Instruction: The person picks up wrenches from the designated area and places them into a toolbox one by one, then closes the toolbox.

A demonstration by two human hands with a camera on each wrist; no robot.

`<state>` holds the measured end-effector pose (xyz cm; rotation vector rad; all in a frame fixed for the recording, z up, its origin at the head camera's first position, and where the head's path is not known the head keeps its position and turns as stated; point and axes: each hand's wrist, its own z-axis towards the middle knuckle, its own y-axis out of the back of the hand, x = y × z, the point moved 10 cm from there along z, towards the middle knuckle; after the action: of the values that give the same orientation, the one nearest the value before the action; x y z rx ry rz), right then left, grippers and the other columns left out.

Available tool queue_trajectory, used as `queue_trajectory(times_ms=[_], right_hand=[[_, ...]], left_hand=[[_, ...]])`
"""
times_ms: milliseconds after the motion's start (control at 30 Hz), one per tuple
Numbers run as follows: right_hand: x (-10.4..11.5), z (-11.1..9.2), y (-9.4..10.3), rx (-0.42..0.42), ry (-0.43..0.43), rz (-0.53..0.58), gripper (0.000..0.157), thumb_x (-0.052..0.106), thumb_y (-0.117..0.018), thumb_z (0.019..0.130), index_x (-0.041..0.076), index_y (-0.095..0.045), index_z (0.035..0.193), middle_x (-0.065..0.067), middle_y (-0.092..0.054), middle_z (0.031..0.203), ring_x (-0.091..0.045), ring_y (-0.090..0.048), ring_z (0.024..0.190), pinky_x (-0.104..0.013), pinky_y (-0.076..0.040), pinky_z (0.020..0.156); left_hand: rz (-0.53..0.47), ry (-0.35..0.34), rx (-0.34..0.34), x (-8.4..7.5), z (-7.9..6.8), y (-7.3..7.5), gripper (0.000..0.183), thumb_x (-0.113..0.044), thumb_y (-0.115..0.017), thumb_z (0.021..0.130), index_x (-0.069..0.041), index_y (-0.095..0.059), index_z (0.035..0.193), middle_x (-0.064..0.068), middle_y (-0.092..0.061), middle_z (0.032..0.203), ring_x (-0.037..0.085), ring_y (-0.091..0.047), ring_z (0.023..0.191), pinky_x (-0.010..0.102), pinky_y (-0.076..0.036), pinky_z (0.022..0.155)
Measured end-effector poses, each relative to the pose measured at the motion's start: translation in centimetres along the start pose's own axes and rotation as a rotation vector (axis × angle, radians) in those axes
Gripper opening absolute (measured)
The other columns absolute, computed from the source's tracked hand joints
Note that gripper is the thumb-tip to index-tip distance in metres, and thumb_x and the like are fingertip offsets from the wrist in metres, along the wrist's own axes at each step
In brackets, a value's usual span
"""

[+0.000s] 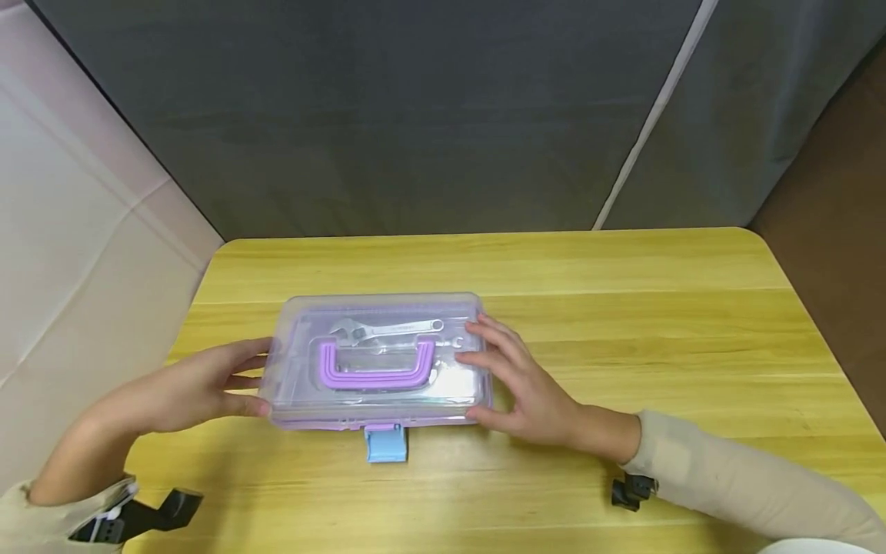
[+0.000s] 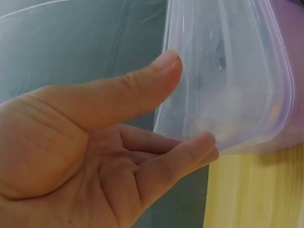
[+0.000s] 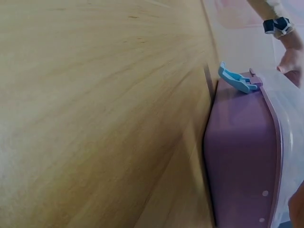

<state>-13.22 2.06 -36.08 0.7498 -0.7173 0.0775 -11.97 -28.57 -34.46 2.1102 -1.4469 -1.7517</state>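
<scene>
A purple toolbox [image 1: 388, 408] with a clear lid [image 2: 237, 95] stands on the table. Its lilac handle [image 1: 377, 379] lies folded flat on the lid, and the blue latch [image 1: 386, 444] at the front is swung outward. Through the lid shows a silver adjustable wrench [image 1: 394, 329]. At the box's left end is my left hand [image 1: 187, 385], thumb and fingers apart, fingertips right at the lid's edge. My right hand [image 1: 526, 385] spreads over the right end, its fingertips on the lid and its thumb by the front corner.
The wooden table [image 1: 657, 331] extends well to the right of the box. Behind it hangs a dark grey curtain [image 1: 415, 115], with a white sheet [image 1: 90, 200] on the left. A white rounded object [image 1: 813, 546] pokes in at the bottom right corner.
</scene>
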Motion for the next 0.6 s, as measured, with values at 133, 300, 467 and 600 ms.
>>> queue_trajectory(times_ms=[133, 300, 467, 600], right_hand=[[0.3, 0.2, 0.3, 0.003, 0.019, -0.018, 0.06, 0.048, -0.07, 0.094, 0.01, -0.056, 0.139, -0.021, -0.036, 0.156, -0.04, -0.024, 0.15, -0.062, -0.028, 0.119], [0.9, 0.8, 1.2, 0.001, 0.039, -0.046, 0.055, 0.042, -0.076, 0.09, 0.011, -0.06, 0.132, -0.02, -0.043, 0.152, -0.039, -0.033, 0.144, -0.061, -0.034, 0.116], [2.7, 1.1, 2.3, -0.064, 0.106, -0.068, 0.028, 0.028, -0.068, 0.094, 0.011, -0.067, 0.115, -0.015, -0.06, 0.133, -0.031, -0.05, 0.125, -0.048, -0.046, 0.107], [5.3, 1.0, 2.4, -0.091, 0.265, -0.059, 0.016, 0.015, -0.059, 0.097, 0.006, -0.068, 0.108, -0.009, -0.068, 0.111, -0.023, -0.06, 0.105, -0.033, -0.053, 0.095]], left_hand=[[0.025, 0.031, -0.072, 0.5, 0.1, 1.2, 0.067, -0.013, -0.071, 0.097, 0.018, -0.035, 0.144, 0.036, -0.046, 0.143, 0.054, -0.053, 0.126, 0.032, -0.06, 0.088], [0.016, 0.115, -0.204, 1.2, 0.8, 2.6, 0.08, -0.022, -0.066, 0.101, 0.006, -0.018, 0.157, 0.033, -0.03, 0.156, 0.056, -0.041, 0.135, 0.051, -0.056, 0.096], [-0.062, 0.078, -0.186, 1.0, 1.8, 2.4, 0.101, -0.021, -0.073, 0.096, -0.004, 0.001, 0.162, 0.029, -0.019, 0.163, 0.056, -0.029, 0.142, 0.022, -0.054, 0.093], [-0.089, 0.054, -0.167, 0.8, 2.2, 2.1, 0.102, -0.02, -0.075, 0.094, -0.003, -0.001, 0.162, 0.027, -0.024, 0.161, 0.056, -0.029, 0.142, 0.01, -0.048, 0.089]])
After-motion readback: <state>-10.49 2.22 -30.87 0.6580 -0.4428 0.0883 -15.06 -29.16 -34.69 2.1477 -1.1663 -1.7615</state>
